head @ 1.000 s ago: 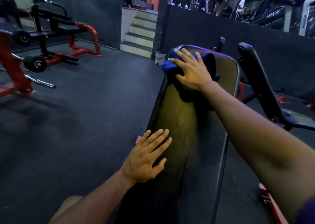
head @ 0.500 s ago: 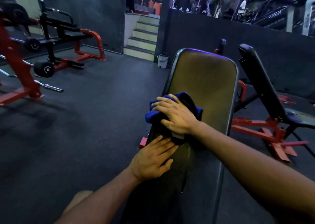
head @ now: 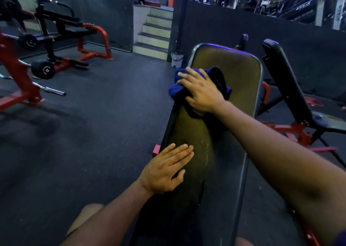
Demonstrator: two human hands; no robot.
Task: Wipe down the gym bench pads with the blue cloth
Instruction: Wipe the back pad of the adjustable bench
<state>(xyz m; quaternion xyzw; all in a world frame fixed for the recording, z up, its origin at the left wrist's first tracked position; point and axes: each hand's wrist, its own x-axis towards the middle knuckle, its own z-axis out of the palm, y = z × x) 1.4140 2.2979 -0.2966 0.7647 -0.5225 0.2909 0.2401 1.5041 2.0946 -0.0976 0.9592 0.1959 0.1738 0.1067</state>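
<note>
A long padded bench pad (head: 234,81), dark and smooth-skinned with a rounded far end and a thin metal rim, is sloping away from the viewer. Its left half is catching a yellowish sheen and is showing small cracks and pits beside the near hand.

The right hand (head: 203,92) is lying palm-down on the bunched blue cloth (head: 175,91), fingers spread and nearly straight, pressing the soft, folded fabric against the pad's left edge; folds of cloth are bulging out beyond the fingertips and to the left of the hand. The left hand (head: 166,172) is resting flat on the pad nearer the viewer, fingers straight and held together, thumb out to the side, holding nothing. The two hands are well apart along the pad.

The floor (head: 97,133) is appearing as dark, finely speckled rubber matting. Beyond the right hand, pale steps (head: 155,32) are rising through a gap in the dark wall, and a small white bucket (head: 177,59) is standing at their foot.

To the right of the right forearm, a second inclined bench (head: 284,81) with black padding is standing on a red frame. Far to the left of both hands, a red and black weight machine (head: 56,40) is carrying round black plates, and a chrome bar (head: 51,90) is projecting low over the floor.
</note>
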